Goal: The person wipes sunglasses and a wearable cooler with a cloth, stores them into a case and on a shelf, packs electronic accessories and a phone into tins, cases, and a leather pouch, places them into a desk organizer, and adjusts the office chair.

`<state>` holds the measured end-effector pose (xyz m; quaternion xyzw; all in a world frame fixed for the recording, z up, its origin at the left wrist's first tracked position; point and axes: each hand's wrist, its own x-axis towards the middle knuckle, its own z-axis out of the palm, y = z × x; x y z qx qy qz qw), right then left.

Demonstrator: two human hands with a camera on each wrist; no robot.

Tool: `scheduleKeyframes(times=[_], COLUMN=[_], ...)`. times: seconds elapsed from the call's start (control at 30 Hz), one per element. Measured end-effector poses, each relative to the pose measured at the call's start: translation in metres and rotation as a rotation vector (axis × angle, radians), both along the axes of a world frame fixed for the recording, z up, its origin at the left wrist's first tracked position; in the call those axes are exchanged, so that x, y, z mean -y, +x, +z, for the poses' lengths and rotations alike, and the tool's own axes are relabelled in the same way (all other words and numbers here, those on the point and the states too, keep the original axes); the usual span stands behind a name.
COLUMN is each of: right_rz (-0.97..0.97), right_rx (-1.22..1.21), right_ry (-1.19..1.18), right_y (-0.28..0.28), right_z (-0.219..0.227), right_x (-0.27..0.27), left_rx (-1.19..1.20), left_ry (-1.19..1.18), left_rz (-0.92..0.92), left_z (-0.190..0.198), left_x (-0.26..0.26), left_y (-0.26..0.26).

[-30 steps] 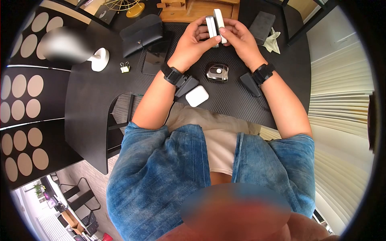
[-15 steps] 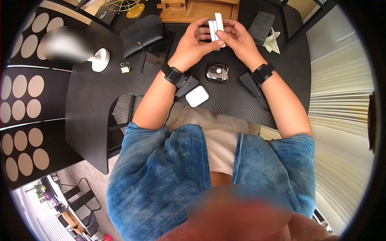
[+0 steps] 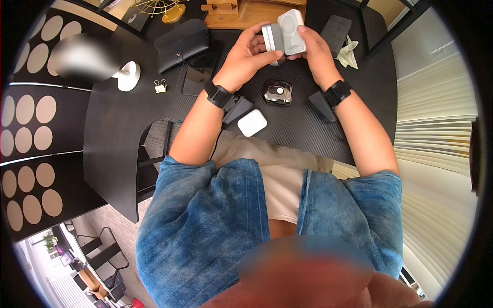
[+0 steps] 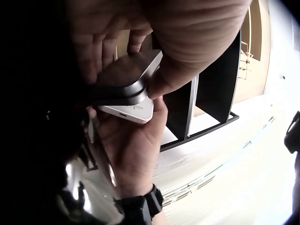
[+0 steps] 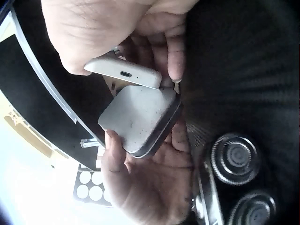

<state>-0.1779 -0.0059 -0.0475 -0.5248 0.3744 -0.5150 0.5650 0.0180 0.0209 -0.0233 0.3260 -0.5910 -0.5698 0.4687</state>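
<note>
My right hand grips a white magnetic power bank by its edges, with the ring-marked face turned up toward the head. A small charging port shows in the end of the power bank in the right wrist view. Between thumb and fingers my left hand holds a flat grey block with rounded corners and a darker edge band. In the right wrist view the plain face of the grey block shows, the power bank's end overlapping its top edge. Both things are held above the black desk.
Nearest the hands lies a shiny dark electric shaver, with a white earbud case closer to the body. Leftward are a binder clip, a black pouch and a white lamp base. A dark case and cloth sit right.
The right hand has drawn the white power bank to the right, away from the grey block, and turned it from edge-on to show its ringed face. The left hand has barely moved.
</note>
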Motion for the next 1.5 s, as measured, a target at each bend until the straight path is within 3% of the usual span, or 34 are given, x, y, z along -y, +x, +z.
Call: scheduleKeyframes(times=[0.07,0.27,0.6,0.77,0.83,0.93,1.0,1.27,1.5], right_rz=[-0.051,-0.046,-0.002,0.034,0.044,0.054,0.050,0.081,0.056], right_rx=[0.129,0.051,0.046,-0.018,-0.020,-0.045,-0.069,-0.087,-0.045], right_ry=[0.072,0.045,0.010,0.010,0.006,0.001,0.002,-0.015,-0.033], right_y=[-0.001,0.002,0.002,0.001,0.001,0.002,0.003,0.002,0.005], right_z=[0.003,0.002,0.001,0.002,0.002,0.003,0.004,0.003,-0.002], right_x=[0.000,0.000,0.000,0.000,0.000,-0.001,-0.002,-0.002,-0.003], left_rx=[-0.030,-0.007,0.316,0.440,0.524,0.606,0.583,0.625,0.682], left_ry=[0.011,-0.084,-0.252,-0.199,-0.290,-0.291,-0.338,-0.342,-0.502], left_rz=[-0.017,0.040,0.258,0.376,0.428,0.414,0.404,0.342,0.437], left_z=[0.001,-0.010,-0.030,-0.013,-0.016,-0.012,-0.033,-0.022,-0.019], left_x=[-0.002,0.005,0.018,0.005,0.007,0.005,0.018,0.011,0.011], left_y=[-0.001,-0.002,0.006,0.004,0.006,0.005,0.010,0.008,0.009])
